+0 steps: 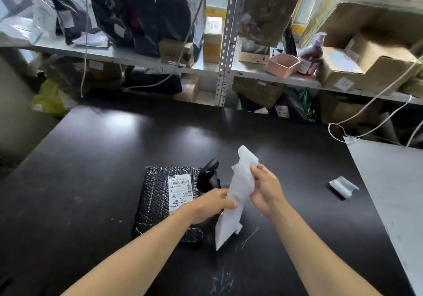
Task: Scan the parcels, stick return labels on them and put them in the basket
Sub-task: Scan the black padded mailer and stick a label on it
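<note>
A black bubble-wrap parcel (158, 195) lies on the dark table (91, 158), with a white shipping label (180, 189) facing up. A black handheld scanner (209, 176) rests just past the parcel's right edge. Above the table I hold a long white strip of label paper (238, 195), crumpled at its top. My left hand (212, 204) pinches the strip near its middle. My right hand (266, 188) grips its upper part. No basket is visible.
A small folded white paper piece (343, 187) lies on the table at right, near a grey surface (393, 185). Metal shelves (225, 66) behind hold dark bagged parcels, cardboard boxes and a pink tray (282, 65). White cables (366, 117) hang at the right.
</note>
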Available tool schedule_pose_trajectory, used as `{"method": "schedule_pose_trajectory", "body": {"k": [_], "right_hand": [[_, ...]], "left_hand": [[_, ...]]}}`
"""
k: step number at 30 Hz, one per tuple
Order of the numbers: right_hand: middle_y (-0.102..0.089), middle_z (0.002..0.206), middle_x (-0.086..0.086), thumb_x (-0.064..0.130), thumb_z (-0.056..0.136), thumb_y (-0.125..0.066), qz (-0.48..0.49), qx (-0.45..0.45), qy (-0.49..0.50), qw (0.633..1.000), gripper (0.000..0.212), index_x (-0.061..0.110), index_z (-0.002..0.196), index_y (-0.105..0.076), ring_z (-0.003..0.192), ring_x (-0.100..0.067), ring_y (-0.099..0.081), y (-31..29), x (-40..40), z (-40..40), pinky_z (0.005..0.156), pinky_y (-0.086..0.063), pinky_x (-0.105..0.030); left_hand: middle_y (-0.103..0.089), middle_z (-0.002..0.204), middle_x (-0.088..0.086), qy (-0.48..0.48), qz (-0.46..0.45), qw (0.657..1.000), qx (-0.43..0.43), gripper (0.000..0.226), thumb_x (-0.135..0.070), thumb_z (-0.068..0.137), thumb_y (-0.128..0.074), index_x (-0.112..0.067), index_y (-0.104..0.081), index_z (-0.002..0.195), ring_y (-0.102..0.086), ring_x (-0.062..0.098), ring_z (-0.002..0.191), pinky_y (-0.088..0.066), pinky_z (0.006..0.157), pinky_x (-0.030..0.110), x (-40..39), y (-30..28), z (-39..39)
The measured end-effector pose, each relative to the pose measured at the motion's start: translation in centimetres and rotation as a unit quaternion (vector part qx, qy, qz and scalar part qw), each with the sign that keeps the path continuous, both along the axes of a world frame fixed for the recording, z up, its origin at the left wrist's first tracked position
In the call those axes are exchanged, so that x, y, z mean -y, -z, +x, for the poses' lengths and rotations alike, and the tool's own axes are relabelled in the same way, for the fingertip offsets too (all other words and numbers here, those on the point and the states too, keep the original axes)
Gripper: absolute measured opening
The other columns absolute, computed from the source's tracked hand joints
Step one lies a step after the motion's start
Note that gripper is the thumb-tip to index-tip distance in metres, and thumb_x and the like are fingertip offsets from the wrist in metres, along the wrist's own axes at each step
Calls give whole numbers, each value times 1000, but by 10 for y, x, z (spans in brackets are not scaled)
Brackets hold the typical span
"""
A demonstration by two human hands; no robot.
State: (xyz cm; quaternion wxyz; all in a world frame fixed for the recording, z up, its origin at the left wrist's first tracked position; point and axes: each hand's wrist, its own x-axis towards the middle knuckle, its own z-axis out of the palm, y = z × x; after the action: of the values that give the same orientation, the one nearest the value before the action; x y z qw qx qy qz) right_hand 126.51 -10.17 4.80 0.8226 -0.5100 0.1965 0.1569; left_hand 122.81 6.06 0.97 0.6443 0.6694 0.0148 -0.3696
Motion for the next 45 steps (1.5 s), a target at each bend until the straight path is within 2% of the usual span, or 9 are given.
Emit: {"method": "schedule_pose_trajectory", "body": {"k": [4, 10, 16, 21, 25, 31, 36, 40, 45], "right_hand": [[-71, 97, -11, 10, 101, -50, 67, -5, 28, 997, 21, 1, 118, -59, 77, -20, -69, -4, 1, 3, 64, -59, -32], [-69, 91, -12, 9, 97, -50, -137, -26, -34, 990, 19, 6, 101, -68, 76, -21, -62, 4, 13, -9, 61, -48, -28], [-69, 102, -1, 8, 92, -45, -315, -117, -254, 907, 28, 18, 114, -60, 92, -15, -64, 46, 29, -48, 82, -50, -31], [-70, 119, -6, 22, 73, -68, -210, -88, -321, 919, 53, 25, 125, -57, 109, -20, -68, 44, 22, -63, 87, -56, -32], [-70, 110, -3, 28, 84, -77, -284, -64, -300, 908, 46, 22, 122, -52, 103, -19, -69, 51, 5, -59, 84, -56, -32], [-72, 105, -12, 31, 96, -64, -286, -77, -252, 921, 23, 11, 100, -53, 83, -19, -73, 55, -13, -58, 78, -59, -31], [-71, 97, -12, 11, 93, -66, -295, -79, -285, 908, 13, 10, 94, -53, 74, -16, -72, 55, -15, -56, 70, -57, -26], [-73, 98, -11, 10, 94, -60, -294, -90, -316, 898, 11, 5, 103, -62, 76, -17, -73, 53, -16, -57, 71, -56, -28], [-68, 99, -7, 4, 88, -61, -230, -74, -329, 913, 35, 14, 121, -56, 83, -20, -71, 40, -22, -48, 70, -56, -28]], "left_hand": [[-58, 108, 5, 54, 189, 972, 125, 36, 1, 83, -50, -5, -59, 117, -57, 21, 100, -46, 76, 24, 9, -1, -12], [-32, 155, 4, 191, 365, 853, 320, 45, -19, 90, -61, -7, -57, 133, -20, 25, 144, -29, 116, 38, 18, 36, -27], [-69, 91, 9, -162, 165, 962, 148, 16, -12, 98, -53, -7, -68, 99, -64, 25, 84, -51, 77, 35, 22, 24, -10], [-74, 106, 15, -234, 46, 970, 54, 28, -25, 91, -56, -7, -69, 107, -71, 34, 101, -55, 90, 59, 14, 15, 14], [-68, 116, 21, -245, -144, 958, -42, 32, -34, 103, -51, -8, -60, 121, -66, 32, 103, -56, 93, 39, 11, -8, 20], [-65, 114, 0, -128, 181, 963, 152, 37, -3, 84, -62, -17, -62, 117, -60, 17, 108, -47, 96, 30, -11, 17, -5], [-49, 121, 0, 92, 454, 855, 235, 38, -28, 82, -59, -25, -57, 121, -40, 23, 118, -38, 101, 38, -24, 39, -31], [-50, 126, 7, 143, 489, 821, 256, 27, -27, 92, -60, -17, -56, 117, -38, 29, 122, -42, 97, 42, -24, 40, -31], [-63, 93, 7, -28, 395, 894, 209, 19, -28, 97, -57, -17, -47, 85, -59, 27, 91, -43, 72, 37, -22, 28, -13]]}}
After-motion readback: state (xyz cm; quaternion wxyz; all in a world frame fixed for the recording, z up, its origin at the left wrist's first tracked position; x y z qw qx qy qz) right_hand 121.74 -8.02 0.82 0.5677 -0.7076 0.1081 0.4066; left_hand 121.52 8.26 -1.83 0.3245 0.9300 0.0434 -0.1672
